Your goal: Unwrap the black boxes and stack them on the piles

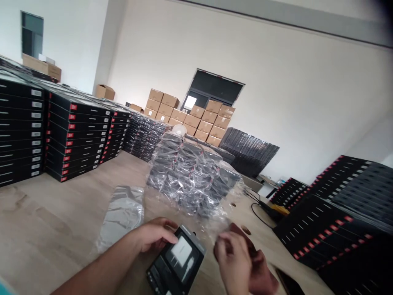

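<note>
My left hand (pixel 155 235) is closed on the upper left edge of a black retail box (pixel 164 266) with a pale device pictured on its front. The box is tilted above the wooden table (pixel 82 213). To its right, my right hand (pixel 235 260) is bunched around a reddish-brown cloth (pixel 260 276), part of which hangs past the wrist. Motion blurs the right fingers a little. Beyond the left hand lies a flat stack of clear plastic bags (pixel 123 209).
A pile of plastic-wrapped dark boxes (pixel 193 176) stands ahead. Stacks of black boxes with red marks line the left (pixel 80 135) and right (pixel 325 233). A dark phone-like slab (pixel 288 282) lies at the lower right, near a black cable (pixel 258 215). Brown cartons (pixel 192 120) are piled behind.
</note>
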A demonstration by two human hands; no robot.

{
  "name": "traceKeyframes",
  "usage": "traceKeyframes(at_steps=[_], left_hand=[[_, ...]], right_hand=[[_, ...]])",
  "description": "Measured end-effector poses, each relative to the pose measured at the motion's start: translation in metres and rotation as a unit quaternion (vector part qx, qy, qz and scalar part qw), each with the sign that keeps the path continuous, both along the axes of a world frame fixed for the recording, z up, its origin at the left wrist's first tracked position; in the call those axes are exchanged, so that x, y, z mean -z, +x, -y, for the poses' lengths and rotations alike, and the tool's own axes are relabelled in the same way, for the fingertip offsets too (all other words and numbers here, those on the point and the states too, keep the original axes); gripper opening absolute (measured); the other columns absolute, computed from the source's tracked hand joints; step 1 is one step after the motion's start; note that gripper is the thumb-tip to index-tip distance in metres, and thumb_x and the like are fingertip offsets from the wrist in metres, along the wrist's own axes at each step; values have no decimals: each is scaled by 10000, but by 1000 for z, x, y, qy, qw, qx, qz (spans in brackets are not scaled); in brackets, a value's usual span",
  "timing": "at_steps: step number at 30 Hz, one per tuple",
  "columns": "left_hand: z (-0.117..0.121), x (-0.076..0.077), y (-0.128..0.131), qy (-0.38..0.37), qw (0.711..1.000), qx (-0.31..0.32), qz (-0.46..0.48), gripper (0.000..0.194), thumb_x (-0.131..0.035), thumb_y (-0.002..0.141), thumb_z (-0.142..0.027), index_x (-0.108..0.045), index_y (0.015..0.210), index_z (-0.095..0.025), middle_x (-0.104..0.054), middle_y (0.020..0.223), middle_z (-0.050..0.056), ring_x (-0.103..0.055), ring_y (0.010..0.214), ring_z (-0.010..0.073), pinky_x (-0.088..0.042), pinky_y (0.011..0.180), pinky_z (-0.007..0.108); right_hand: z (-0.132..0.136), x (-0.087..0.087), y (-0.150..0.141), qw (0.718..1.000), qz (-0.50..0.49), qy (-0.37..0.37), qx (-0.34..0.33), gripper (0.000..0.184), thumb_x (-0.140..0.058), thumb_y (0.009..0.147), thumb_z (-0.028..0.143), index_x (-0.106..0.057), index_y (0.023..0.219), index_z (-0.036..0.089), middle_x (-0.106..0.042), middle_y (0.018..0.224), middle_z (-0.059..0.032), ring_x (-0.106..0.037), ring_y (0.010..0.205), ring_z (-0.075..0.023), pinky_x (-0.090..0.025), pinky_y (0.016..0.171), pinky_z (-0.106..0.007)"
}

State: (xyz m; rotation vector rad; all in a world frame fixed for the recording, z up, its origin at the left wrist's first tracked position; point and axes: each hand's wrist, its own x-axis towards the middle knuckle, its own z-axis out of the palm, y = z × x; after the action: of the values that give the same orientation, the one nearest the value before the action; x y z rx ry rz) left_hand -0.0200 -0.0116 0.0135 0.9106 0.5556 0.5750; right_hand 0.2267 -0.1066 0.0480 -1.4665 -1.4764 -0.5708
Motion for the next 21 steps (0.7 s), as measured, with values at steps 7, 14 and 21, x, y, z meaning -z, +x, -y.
traceKeyframes(at_steps=[7, 14, 21], left_hand=[[11, -6, -6, 37, 995, 92, -27, 538, -766, 411, -111, -675, 941, -138, -655, 824, 30, -597, 710, 176, -442, 624, 260], [12, -14, -7, 111, 992, 29, -61, 714, -725, 512, -139, -557, 1204, -203, -603, 884, -2, -580, 765, 166, -425, 684, 264], [18, -15, -4, 225, 970, -8, -93, 648, -686, 590, -150, -544, 1220, -199, -653, 945, 23, -563, 692, 132, -394, 611, 222]], right_hand=[[-25, 28, -28, 983, -1, -167, -76, 120, -509, 769, 217, -568, 664, 219, -585, 621, 9, -549, 555, -141, -433, 555, -229], [-16, 19, -40, 965, 6, -218, -144, 166, -504, 798, 158, -596, 673, 217, -600, 698, -4, -586, 644, -143, -440, 594, -213], [-7, 5, -37, 966, 1, -195, -169, 232, -456, 868, 151, -676, 879, 224, -620, 820, -39, -615, 761, -156, -479, 704, -231]])
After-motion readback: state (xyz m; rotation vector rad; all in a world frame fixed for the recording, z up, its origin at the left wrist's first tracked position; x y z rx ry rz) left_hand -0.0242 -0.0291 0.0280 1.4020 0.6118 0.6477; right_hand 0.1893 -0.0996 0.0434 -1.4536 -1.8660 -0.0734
